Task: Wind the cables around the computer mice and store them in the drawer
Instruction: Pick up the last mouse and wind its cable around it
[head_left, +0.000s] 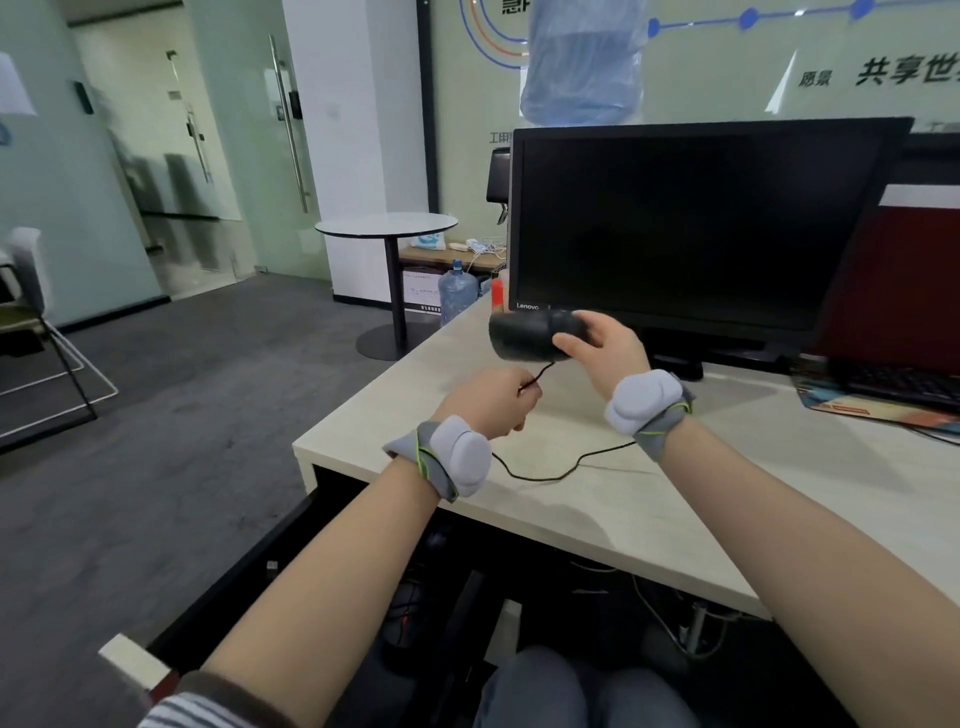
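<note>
Black plastic computer mouse (532, 335) held above the pale wooden desk (649, 483), gripped in my right hand (605, 345). My left hand (491, 402) pinches its thin black cable (540, 475). Risk: the slack on the desk may snag, loosening the wind.
</note>
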